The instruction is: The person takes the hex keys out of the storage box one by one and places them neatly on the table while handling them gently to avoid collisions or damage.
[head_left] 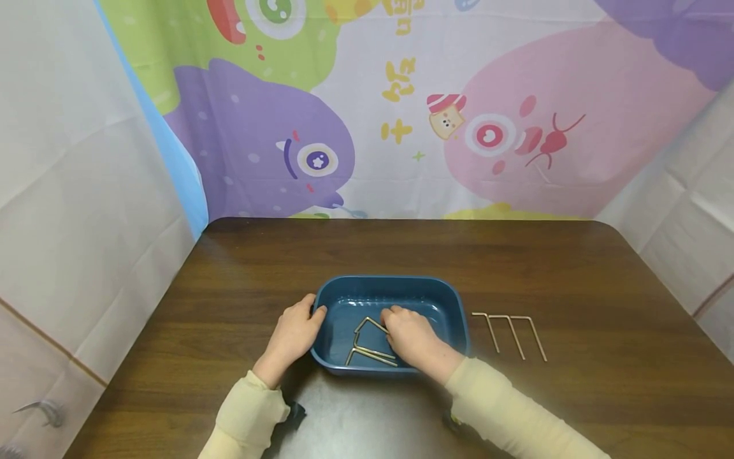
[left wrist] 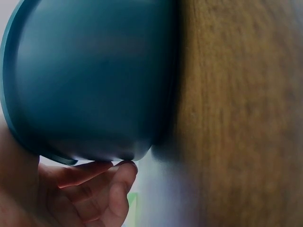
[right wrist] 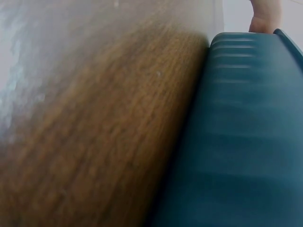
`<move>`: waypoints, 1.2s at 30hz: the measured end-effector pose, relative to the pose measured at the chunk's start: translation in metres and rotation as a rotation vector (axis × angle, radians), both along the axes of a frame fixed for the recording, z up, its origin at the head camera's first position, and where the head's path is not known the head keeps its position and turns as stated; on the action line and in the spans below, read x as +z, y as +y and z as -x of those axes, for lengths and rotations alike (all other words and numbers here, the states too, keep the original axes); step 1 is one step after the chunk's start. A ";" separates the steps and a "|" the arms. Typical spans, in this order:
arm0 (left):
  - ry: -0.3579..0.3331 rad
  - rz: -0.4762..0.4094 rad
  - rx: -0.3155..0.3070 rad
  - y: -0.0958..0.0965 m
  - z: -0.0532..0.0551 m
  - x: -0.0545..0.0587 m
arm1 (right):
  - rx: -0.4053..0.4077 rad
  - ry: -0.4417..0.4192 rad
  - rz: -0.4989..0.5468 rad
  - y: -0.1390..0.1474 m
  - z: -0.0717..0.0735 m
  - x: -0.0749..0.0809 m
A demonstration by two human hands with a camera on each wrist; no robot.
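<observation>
Bent metal rods lie in the blue tray — three of them as far as the head view shows, loosely crossed and near one another at the middle of its floor. Three more rods lie on the desk to the right of the tray, well apart from those inside, their short arms nearly in a line and their long arms slanting towards the front.

The left hand has its grip clamped on the tray's left end, thumb over the rim and fingers bent against the outer wall. The right hand reaches in over the near side, fingers bent down, and the uppermost rod runs under them. Whether that grip is closed on the rod I cannot tell — the fingertips are hidden, and the right wrist view shows only the tray's outside, the desk and part of the left hand.

The step in hand, I judge, is handling a single rod within the tray. The next move would call for a sure pinch on that rod, clear of the two beside it, with the left hand steadying the tray.
</observation>
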State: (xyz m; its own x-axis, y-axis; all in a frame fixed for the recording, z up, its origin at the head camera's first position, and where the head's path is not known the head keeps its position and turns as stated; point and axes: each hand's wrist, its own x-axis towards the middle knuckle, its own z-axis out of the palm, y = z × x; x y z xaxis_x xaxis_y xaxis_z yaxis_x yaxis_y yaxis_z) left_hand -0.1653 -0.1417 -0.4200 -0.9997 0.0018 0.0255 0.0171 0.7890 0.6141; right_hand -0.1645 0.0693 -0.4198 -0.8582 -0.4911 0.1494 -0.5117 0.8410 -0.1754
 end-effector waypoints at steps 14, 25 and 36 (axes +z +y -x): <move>0.012 -0.001 -0.002 -0.001 0.000 -0.001 | -0.022 -0.054 -0.016 -0.001 0.000 0.000; 0.004 -0.001 0.002 0.000 0.000 -0.002 | -0.055 -0.075 -0.076 0.000 -0.001 0.000; 0.018 -0.005 -0.002 -0.001 0.001 -0.002 | -0.122 -0.160 -0.101 -0.001 -0.002 0.001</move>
State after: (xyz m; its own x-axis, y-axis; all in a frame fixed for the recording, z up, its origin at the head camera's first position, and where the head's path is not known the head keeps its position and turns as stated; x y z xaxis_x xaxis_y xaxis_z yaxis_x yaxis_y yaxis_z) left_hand -0.1661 -0.1426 -0.4224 -0.9990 0.0034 0.0435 0.0296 0.7858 0.6177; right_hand -0.1621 0.0678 -0.4185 -0.9212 -0.3873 -0.0382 -0.3771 0.9125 -0.1583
